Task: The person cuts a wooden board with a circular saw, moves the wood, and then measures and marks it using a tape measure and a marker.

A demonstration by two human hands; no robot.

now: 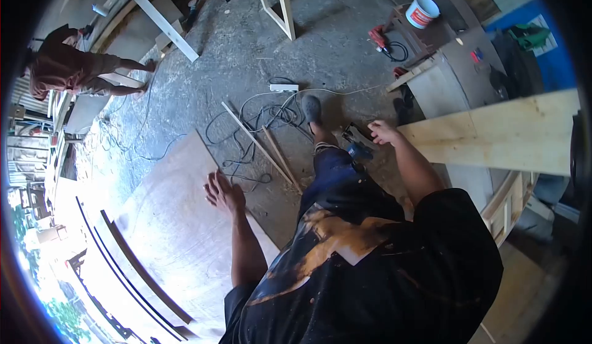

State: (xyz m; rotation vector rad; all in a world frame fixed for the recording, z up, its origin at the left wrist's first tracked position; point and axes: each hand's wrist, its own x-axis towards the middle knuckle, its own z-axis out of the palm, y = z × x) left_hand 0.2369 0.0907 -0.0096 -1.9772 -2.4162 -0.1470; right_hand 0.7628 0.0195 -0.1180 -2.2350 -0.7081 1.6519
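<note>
My left hand [224,193] is open, its fingers spread over the edge of a large plywood sheet [176,190], and it holds nothing. My right hand [383,133] has its fingers curled in, with nothing showing in them. It overlaps the area beside a blue power tool [359,151] low by my leg. Just past that hand, a wide pale board [493,128] reaches out to the right. Two thin wood strips [259,143] lie on the floor between my hands.
Tangled cables [271,119] and a white power strip [283,88] lie ahead of my foot. A red drill [377,35] and white bucket [422,12] are at the upper right. Another person [68,66] bends over at the left. A wooden frame [280,11] stands ahead.
</note>
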